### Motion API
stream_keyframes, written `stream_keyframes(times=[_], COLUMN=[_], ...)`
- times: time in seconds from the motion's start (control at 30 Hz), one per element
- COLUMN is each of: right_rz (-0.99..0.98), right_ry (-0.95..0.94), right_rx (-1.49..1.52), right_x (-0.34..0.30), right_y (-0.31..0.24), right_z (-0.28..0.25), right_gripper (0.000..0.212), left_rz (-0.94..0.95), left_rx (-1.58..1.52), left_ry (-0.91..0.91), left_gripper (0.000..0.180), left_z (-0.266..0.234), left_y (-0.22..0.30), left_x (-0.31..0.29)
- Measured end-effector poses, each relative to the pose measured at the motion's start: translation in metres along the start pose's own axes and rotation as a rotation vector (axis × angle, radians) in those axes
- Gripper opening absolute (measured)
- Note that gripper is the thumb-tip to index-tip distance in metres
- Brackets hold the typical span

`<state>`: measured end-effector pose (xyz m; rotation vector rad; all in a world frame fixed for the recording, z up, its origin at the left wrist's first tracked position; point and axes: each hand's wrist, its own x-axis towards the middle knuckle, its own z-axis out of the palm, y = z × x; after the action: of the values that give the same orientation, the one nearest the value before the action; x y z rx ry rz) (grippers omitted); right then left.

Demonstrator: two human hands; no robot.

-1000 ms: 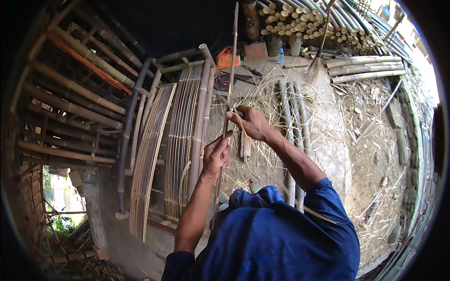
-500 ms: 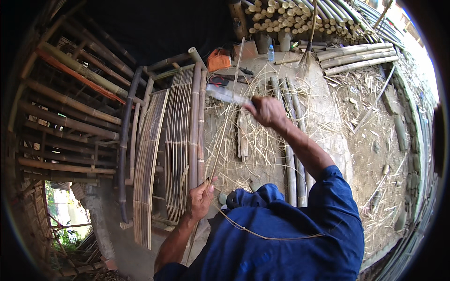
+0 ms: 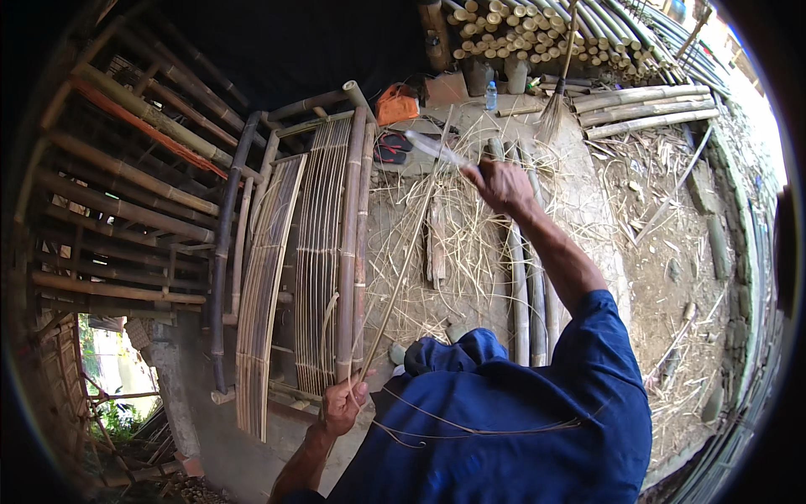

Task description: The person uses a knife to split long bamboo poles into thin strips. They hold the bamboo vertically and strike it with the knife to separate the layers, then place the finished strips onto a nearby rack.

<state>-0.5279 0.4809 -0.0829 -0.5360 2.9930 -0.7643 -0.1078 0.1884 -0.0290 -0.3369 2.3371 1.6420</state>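
My right hand (image 3: 506, 186) is closed on a knife, its pale blade (image 3: 433, 149) smeared by motion and pointing up and to the left. The blade crosses the upper part of a long, thin bamboo strip (image 3: 400, 281); I cannot tell whether they touch. Low on the left, my left hand (image 3: 342, 406) grips the near end of that strip, fingers wrapped round it. Thin loose strands (image 3: 478, 432) lie over the blue shirt at my lap.
Left of me stands a bamboo frame (image 3: 346, 277) with a slatted panel (image 3: 270, 286) on it. Curly shavings (image 3: 470, 244) litter the ground around bamboo poles (image 3: 519, 277). Farther off are sandals (image 3: 392, 148), an orange bag (image 3: 396, 105), a bottle (image 3: 491, 96), a broom (image 3: 552, 118) and stacked poles (image 3: 520, 38).
My left hand has come nearer and slightly left with the strip. My right hand has shifted right and a little farther away, and the knife now tilts more steeply.
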Motion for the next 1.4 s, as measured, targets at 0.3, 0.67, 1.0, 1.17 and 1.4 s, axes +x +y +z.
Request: stream_keyframes(times=[0.3,0.67,1.0,1.17,1.4], right_rz=[0.376,0.39,0.476,0.397,0.25], right_ry=[0.181,-0.264,-0.116,0.092,0.149], right_rx=[0.359,1.418,1.346,1.34,0.47], right_x=[0.036,-0.161,-0.033,0.034,0.027], right_y=[0.094,-0.122,-0.064,-0.053,-0.004], right_z=[-0.019,0.15,0.107,0.076,0.036], right_gripper=[0.092,0.031,0.011,0.018,0.087], left_rz=[-0.037,-0.283,-0.876,-0.35,-0.072], left_rx=[-0.012,-0.228,-0.015,0.011,-0.187], left_ry=[0.021,-0.138,-0.364,-0.24,0.101], left_gripper=[0.038,0.049,0.075,0.045,0.031], left_z=[-0.011,0.027,-0.064,-0.014,0.024], left_y=[-0.01,-0.023,-0.147,-0.148,-0.039], left_x=[-0.037,0.161,-0.033,-0.019,0.057])
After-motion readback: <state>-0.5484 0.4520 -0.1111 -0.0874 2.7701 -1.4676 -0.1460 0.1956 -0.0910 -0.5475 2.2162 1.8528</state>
